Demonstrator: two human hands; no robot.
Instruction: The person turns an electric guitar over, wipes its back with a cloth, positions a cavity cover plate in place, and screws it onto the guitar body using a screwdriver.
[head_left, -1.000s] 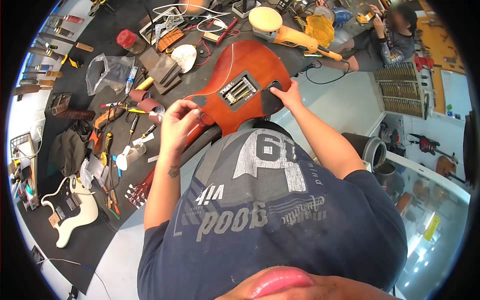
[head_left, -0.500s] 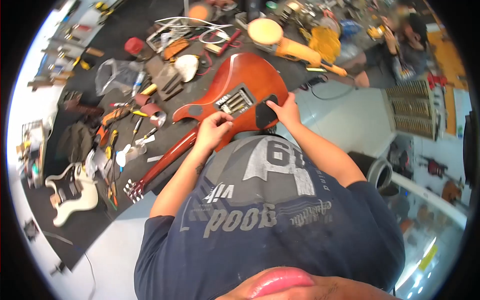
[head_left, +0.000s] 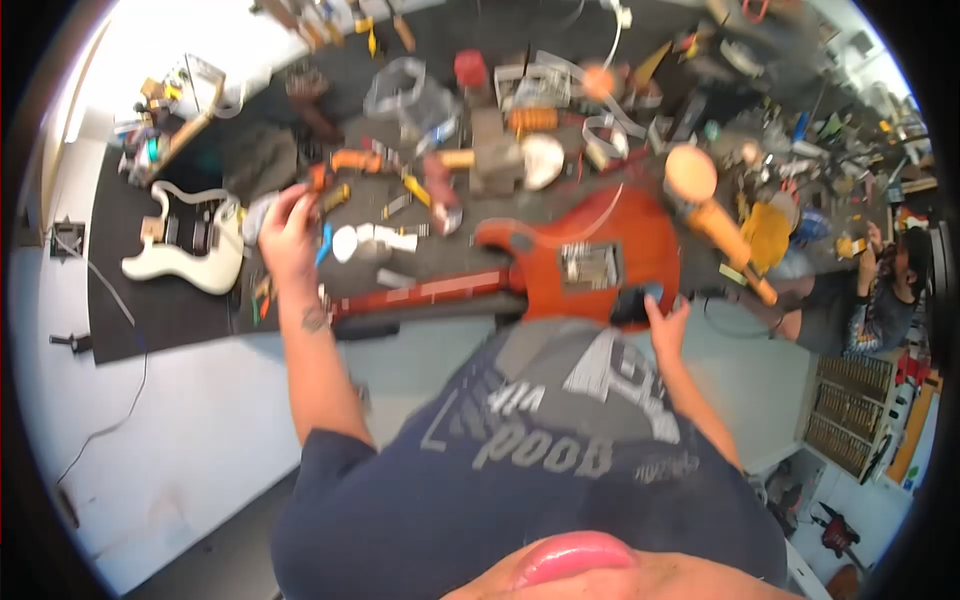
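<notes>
A red-brown electric guitar (head_left: 640, 235) lies back up, its neck pointing left and its open cavity showing metal springs. My right hand (head_left: 672, 325) grips the body's lower edge, with the thumb on a dark cover plate (head_left: 632, 304). Away from the guitar body, my left hand (head_left: 288, 240) is over the tools beyond the headstock, its fingers slightly apart and blurred. I make out nothing held in it. Near its fingertips lie an orange-handled tool (head_left: 318, 177) and a yellow-handled one (head_left: 336, 196).
A white guitar body (head_left: 205, 262) lies at the left. Beyond the red-brown guitar are a clear plastic bag (head_left: 408, 95), a red-lidded jar (head_left: 470, 70) and several tools. An orange polisher (head_left: 718, 230) sits to the right, near a seated person (head_left: 890, 290).
My left hand has moved from beside the spring cavity leftward to the tools. The view has turned, so the guitar now looks nearly level. My right hand stays on the guitar's edge.
</notes>
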